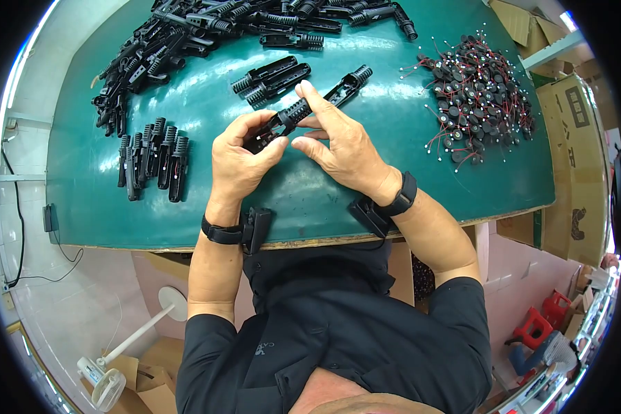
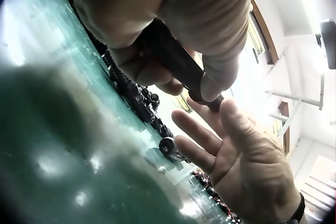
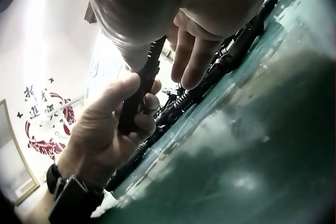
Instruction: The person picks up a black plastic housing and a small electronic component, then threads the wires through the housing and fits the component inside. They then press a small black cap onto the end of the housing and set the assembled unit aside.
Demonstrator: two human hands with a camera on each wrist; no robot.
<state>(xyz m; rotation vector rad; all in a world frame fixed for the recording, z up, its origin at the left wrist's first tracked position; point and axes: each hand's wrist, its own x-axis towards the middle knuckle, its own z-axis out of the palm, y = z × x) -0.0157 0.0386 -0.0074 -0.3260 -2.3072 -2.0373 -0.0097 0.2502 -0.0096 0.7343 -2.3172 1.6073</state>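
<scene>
My left hand grips a black plastic housing with a ribbed neck, thumb along its near side and fingers curled round behind. The neck points up and right, toward my right hand. That hand's fingers are loosely extended, with the index finger lying across the neck's end in the head view. In the left wrist view the right fingers are spread around the housing's tip. Beyond them another black housing lies on the table, its hollow side up. Two more housings lie side by side just past the hands.
The green table has a large heap of black housings at the back left. Several housings stand in a row at left. Small round black parts with red wires pile up at right, beside a cardboard box.
</scene>
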